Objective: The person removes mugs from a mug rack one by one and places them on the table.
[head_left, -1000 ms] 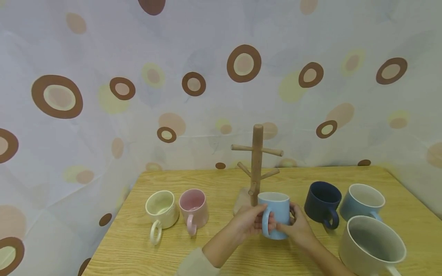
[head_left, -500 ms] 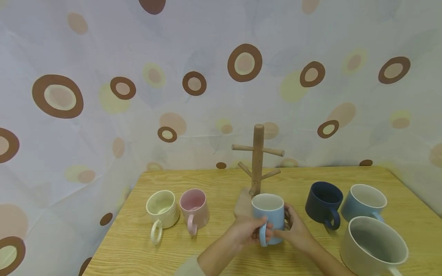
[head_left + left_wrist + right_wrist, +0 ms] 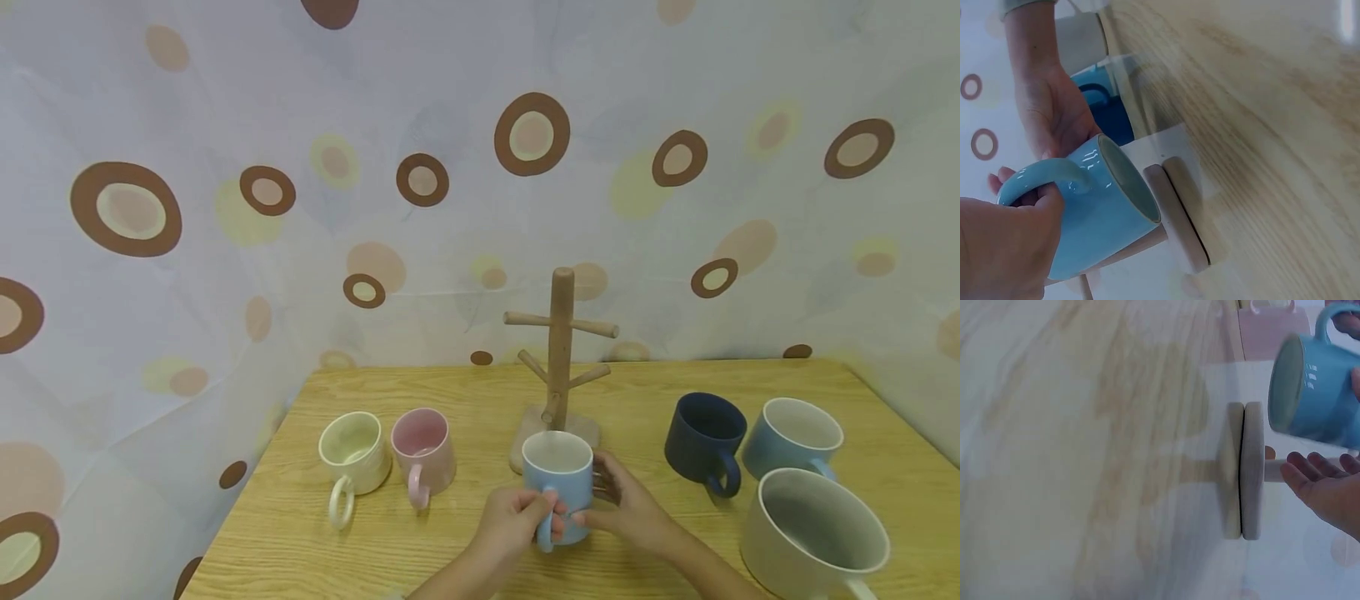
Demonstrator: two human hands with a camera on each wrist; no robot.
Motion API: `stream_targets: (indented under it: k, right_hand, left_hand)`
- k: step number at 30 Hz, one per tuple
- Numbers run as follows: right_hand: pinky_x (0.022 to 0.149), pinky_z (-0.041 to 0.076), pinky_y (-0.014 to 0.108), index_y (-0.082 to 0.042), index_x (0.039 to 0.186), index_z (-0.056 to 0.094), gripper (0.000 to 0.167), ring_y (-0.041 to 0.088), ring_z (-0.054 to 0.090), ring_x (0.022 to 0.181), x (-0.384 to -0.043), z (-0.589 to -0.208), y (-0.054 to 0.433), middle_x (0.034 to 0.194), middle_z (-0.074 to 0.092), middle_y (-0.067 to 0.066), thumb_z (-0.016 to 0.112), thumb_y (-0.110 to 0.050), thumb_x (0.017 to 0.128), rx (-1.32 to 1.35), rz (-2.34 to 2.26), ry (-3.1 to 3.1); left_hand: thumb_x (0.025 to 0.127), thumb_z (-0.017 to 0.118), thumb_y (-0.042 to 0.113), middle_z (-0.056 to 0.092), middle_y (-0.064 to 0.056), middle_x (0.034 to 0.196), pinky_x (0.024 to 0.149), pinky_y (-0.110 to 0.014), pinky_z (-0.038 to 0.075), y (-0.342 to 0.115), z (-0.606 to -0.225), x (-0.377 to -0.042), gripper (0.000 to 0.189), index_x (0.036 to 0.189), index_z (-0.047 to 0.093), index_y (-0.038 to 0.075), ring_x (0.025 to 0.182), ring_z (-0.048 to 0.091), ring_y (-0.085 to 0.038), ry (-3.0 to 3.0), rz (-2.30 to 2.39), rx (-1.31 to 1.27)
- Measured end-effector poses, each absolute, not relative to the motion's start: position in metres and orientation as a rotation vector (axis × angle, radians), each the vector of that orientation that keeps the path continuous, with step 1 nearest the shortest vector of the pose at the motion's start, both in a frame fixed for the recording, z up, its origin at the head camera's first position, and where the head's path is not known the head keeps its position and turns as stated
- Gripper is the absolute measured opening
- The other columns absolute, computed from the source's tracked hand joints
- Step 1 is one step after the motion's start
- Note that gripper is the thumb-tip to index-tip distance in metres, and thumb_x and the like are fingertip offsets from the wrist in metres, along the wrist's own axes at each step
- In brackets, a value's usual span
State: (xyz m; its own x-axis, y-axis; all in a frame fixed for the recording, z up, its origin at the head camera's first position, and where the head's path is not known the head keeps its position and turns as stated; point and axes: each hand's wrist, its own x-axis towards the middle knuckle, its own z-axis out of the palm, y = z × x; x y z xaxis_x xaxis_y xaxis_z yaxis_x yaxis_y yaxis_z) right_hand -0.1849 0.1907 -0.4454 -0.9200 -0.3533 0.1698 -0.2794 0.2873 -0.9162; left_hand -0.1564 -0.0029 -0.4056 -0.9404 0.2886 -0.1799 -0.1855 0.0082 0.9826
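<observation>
A light blue mug point(image 3: 562, 483) is held above the table, in front of a wooden mug tree point(image 3: 559, 350). My left hand point(image 3: 510, 521) grips its handle, fingers curled through the loop, as the left wrist view shows on the mug point(image 3: 1104, 206). At the mug's right side is my right hand point(image 3: 630, 508), its thumb near the wall. In the right wrist view the fingers of the right hand point(image 3: 1329, 487) are loosely extended, with a gap between them and the mug point(image 3: 1316, 390). The mug tree's pegs are bare.
On the left stand a cream mug point(image 3: 354, 454) and a pink mug point(image 3: 425, 454). A navy mug point(image 3: 703, 442), a blue mug with white inside point(image 3: 780, 454) and a large off-white mug point(image 3: 795, 542) are on the right. A patterned sheet point(image 3: 450, 83) hangs behind the table.
Both hands have shifted left and toward the person with the light blue mug. The left fingers have moved onto its handle, and the right hand's fingers have loosened from its side.
</observation>
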Motion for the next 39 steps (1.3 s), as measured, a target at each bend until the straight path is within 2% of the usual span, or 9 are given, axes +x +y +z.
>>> stream_targets:
  k: [4, 7, 14, 16, 22, 29, 39]
  right_hand:
    - [0.086, 0.049, 0.030, 0.007, 0.131, 0.037, 0.059, 0.038, 0.052, 0.109, -0.189, -0.441, 0.197, 0.127, 0.049, 0.027, 0.067, -0.011, 0.083, -0.528, -1.724, 2.581]
    - [0.082, 0.050, 0.027, 0.006, 0.128, 0.043, 0.051, 0.034, 0.055, 0.104, -0.194, -0.435, 0.201, 0.122, 0.053, 0.025, 0.065, -0.009, 0.084, -0.407, -1.717, 2.720]
    - [0.083, 0.050, 0.034, 0.002, 0.127, 0.046, 0.048, 0.032, 0.056, 0.104, -0.206, -0.423, 0.208, 0.120, 0.057, 0.021, 0.065, -0.014, 0.086, -0.227, -1.617, 2.963]
    - [0.086, 0.049, 0.038, 0.002, 0.128, 0.045, 0.048, 0.032, 0.055, 0.106, -0.209, -0.421, 0.209, 0.121, 0.056, 0.021, 0.064, -0.015, 0.087, -0.220, -1.580, 3.003]
    - [0.089, 0.044, 0.052, 0.005, 0.130, 0.042, 0.052, 0.038, 0.050, 0.110, -0.219, -0.418, 0.207, 0.126, 0.051, 0.024, 0.064, -0.015, 0.087, -0.283, -1.505, 3.126]
    - [0.094, 0.037, 0.059, 0.008, 0.127, 0.044, 0.055, 0.044, 0.042, 0.116, -0.232, -0.416, 0.199, 0.126, 0.047, 0.029, 0.068, -0.013, 0.082, -0.423, -1.263, 3.386]
    - [0.077, 0.042, 0.057, 0.009, 0.116, 0.053, 0.055, 0.045, 0.051, 0.097, -0.252, -0.416, 0.198, 0.108, 0.054, 0.028, 0.078, -0.008, 0.070, -0.691, -0.841, 3.825]
  left_hand:
    - [0.094, 0.052, 0.016, 0.061, 0.004, 0.063, 0.066, -0.021, 0.051, -0.014, -0.408, -0.151, 0.034, 0.091, 0.063, -0.017, 0.062, 0.059, -0.006, 1.961, 2.063, 0.126]
    - [0.094, 0.051, 0.015, 0.063, 0.001, 0.065, 0.065, -0.019, 0.049, -0.022, -0.408, -0.148, 0.035, 0.091, 0.062, -0.018, 0.062, 0.058, -0.006, 1.978, 2.084, 0.147]
    - [0.095, 0.049, 0.012, 0.067, -0.016, 0.071, 0.063, -0.016, 0.050, -0.040, -0.409, -0.147, 0.034, 0.091, 0.061, -0.020, 0.062, 0.059, -0.002, 2.063, 2.086, 0.195]
    - [0.095, 0.049, 0.011, 0.067, -0.017, 0.071, 0.063, -0.016, 0.050, -0.044, -0.410, -0.146, 0.034, 0.092, 0.060, -0.021, 0.062, 0.059, -0.002, 2.071, 2.086, 0.190]
    - [0.096, 0.047, 0.012, 0.066, -0.026, 0.075, 0.065, -0.018, 0.051, -0.053, -0.412, -0.145, 0.034, 0.093, 0.060, -0.020, 0.065, 0.060, -0.004, 2.111, 2.072, 0.185]
    - [0.096, 0.047, 0.010, 0.063, -0.033, 0.078, 0.064, -0.018, 0.050, -0.062, -0.415, -0.144, 0.033, 0.092, 0.061, -0.019, 0.064, 0.060, -0.002, 2.186, 2.039, 0.215]
    - [0.095, 0.049, 0.009, 0.063, -0.033, 0.076, 0.064, -0.017, 0.050, -0.065, -0.419, -0.142, 0.031, 0.091, 0.060, -0.020, 0.060, 0.059, 0.001, 2.198, 2.096, 0.184]
